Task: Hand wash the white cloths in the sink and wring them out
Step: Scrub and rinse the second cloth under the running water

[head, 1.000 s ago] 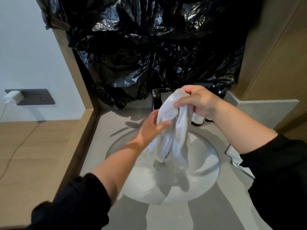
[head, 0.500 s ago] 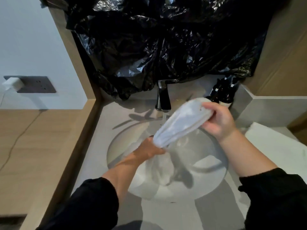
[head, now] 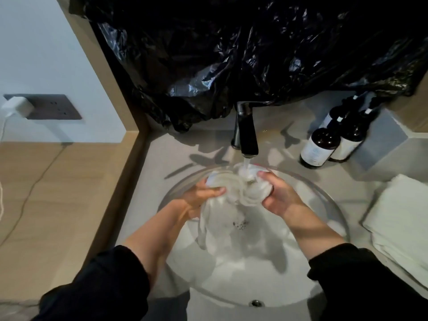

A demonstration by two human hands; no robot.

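A bathroom washstand: a round sink (head: 231, 276) sunk in a grey stone tabletop (head: 185, 140), a black tap (head: 247, 135) running at its far edge, dark toiletry bottles (head: 318, 147) far right, folded white cloths (head: 403, 216) beside the sink

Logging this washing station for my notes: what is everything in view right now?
sink: one, pale round, set in grey counter
tap: one, black, behind the sink, running
cloth: one, white, bunched under the tap
folded cloths: one pile, white, counter right of sink
bottles: at least three, dark, white labels, right of tap
plastic sheet: one, black, hanging above tap
charger: one, white, in dark wall socket, left
left hand: one, grips cloth's left end
right hand: one, grips cloth's right end
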